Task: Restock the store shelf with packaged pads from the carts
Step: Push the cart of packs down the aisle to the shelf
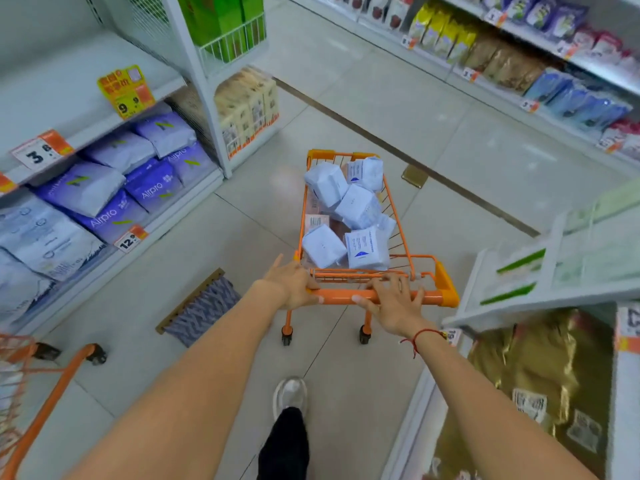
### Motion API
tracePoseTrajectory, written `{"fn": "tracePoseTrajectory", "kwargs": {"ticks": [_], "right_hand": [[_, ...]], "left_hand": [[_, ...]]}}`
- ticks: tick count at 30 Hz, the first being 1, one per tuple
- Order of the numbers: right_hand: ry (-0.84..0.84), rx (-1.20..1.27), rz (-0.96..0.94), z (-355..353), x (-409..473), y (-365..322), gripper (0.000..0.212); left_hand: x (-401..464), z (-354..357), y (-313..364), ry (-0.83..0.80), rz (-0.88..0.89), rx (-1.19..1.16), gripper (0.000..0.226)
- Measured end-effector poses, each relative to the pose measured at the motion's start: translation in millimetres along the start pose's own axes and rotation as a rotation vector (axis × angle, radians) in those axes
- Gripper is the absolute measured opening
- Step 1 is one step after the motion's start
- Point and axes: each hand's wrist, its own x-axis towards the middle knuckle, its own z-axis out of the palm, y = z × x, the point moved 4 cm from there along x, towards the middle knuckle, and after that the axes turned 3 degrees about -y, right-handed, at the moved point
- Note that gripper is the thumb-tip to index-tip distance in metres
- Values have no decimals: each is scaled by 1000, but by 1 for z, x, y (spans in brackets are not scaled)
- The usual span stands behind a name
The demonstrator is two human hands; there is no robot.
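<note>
An orange wire cart stands in the aisle ahead of me, holding several white and pale blue pad packs. My left hand grips the left end of the cart's orange handle bar. My right hand lies over the bar further right, fingers spread across it and the thumb under it. The shelf on the left carries purple pad packs on its lower level, and its upper board looks bare.
A second orange cart pokes in at the lower left. A patterned floor mat lies by the left shelf. Stocked shelves line the far right, and a white shelf unit with gold packs stands close on my right. My shoe is below.
</note>
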Motion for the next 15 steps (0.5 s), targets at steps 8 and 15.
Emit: {"fn": "tracePoseTrajectory", "kwargs": {"ticks": [8, 15], "right_hand": [[-170, -139, -175, -80, 104, -10, 47], [-180, -326, -388, -127, 178, -41, 57]], "left_hand": [[63, -68, -38, -38, -62, -212, 35], [94, -104, -72, -70, -159, -225, 45]]}}
